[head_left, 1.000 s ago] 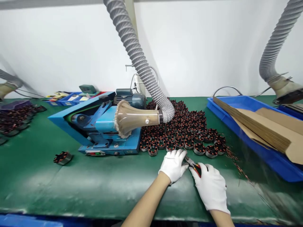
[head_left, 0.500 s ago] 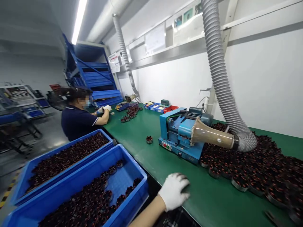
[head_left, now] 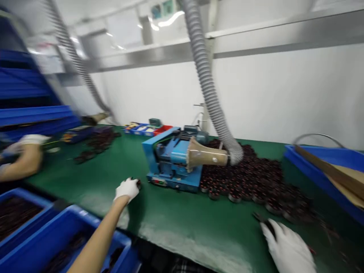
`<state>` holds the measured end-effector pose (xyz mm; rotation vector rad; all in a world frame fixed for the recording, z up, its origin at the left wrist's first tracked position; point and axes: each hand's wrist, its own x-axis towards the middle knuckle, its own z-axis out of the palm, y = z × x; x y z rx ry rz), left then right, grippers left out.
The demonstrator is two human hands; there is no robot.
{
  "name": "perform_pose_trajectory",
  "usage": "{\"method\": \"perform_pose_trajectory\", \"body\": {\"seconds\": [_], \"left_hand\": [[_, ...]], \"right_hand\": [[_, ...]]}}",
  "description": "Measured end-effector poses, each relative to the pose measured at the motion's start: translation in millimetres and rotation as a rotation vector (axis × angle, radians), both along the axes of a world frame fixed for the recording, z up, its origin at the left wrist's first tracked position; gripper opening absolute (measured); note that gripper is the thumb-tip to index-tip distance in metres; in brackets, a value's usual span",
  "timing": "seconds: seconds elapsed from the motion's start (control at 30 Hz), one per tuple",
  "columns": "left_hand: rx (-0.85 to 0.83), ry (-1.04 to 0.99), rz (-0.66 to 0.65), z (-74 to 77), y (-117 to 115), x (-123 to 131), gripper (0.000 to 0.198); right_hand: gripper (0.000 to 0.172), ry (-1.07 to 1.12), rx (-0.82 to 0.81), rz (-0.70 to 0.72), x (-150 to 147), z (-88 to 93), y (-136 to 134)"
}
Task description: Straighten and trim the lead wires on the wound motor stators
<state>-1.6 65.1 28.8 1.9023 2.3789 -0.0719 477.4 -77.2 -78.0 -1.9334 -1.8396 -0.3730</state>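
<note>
My left hand [head_left: 127,190], in a white glove, reaches out over the green bench and closes around a small dark wound motor stator [head_left: 139,184] just left of the blue machine. At the lower right, my gloved right hand [head_left: 290,248] has its fingers around a dark hand tool [head_left: 258,217] that looks like pliers. The tool's tip points up and left from the hand; its rest is mostly hidden and blurred. A large group of stators [head_left: 244,178] with copper-coloured windings lies beyond my right hand.
The blue machine [head_left: 173,157] stands mid-bench, its brown funnel joined to a grey hose [head_left: 209,83]. Blue bins [head_left: 75,212] with stators stand at lower left. A blue tray [head_left: 327,182] with boards lies at right. A co-worker's gloved hand [head_left: 32,139] is at far left.
The view has swung right. My left hand has reached forward from the bench edge to the single stator and closed on it. My right hand has come into view, holding the tool.
</note>
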Motion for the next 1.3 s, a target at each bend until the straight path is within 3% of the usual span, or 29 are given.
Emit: {"method": "perform_pose_trajectory", "body": {"seconds": [0.1,0.23,0.33,0.43,0.57,0.7,0.8,0.9,1.03,1.2,1.23,1.3], "left_hand": [[-0.073,-0.044,-0.227,-26.6,-15,41,0.018],[-0.03,-0.261,-0.548,-57.9,-67,129,0.03],[0.052,-0.411,-0.664,-69.2,-97,194,0.039],[0.105,-0.534,-0.73,-77.7,-108,233,0.067],[0.087,-0.695,-0.72,-87.6,-107,243,0.092],[0.032,-0.736,-0.768,-88.6,-103,241,0.083],[0.041,-0.711,-0.779,-86.9,-103,244,0.076],[0.092,-0.677,-0.8,-85.0,-106,249,0.067],[0.177,-0.631,-0.855,-82.6,-110,257,0.059],[0.199,-0.566,-0.884,-81.3,-112,262,0.062],[0.191,-0.569,-0.883,-81.2,-111,262,0.065],[0.182,-0.591,-0.884,-81.1,-110,260,0.065]], "right_hand": [[0.037,0.115,-0.036,-0.13,-13,12.4,-1],[0.027,0.302,-0.02,-0.149,-16,16.1,11],[0.023,0.419,-0.007,-0.144,-9,14.5,13],[0.027,0.612,0.005,-0.128,-13,13.3,9],[0.038,0.981,-0.115,-0.057,-49,17.1,-2],[0.032,1.3,-0.352,0.109,-82,30.5,-3],[0.02,1.476,-0.404,0.164,-87,36.1,0],[0.014,1.632,-0.316,0.112,-85,32.1,-2],[0.019,1.825,-0.12,0.031,-78,26.5,-6],[0.027,1.942,0.178,-0.015,-48,42.9,-14],[0.026,1.911,0.172,-0.008,-44,47.7,-18],[0.026,1.697,-0.033,0.086,-45,54.1,-28]]}}
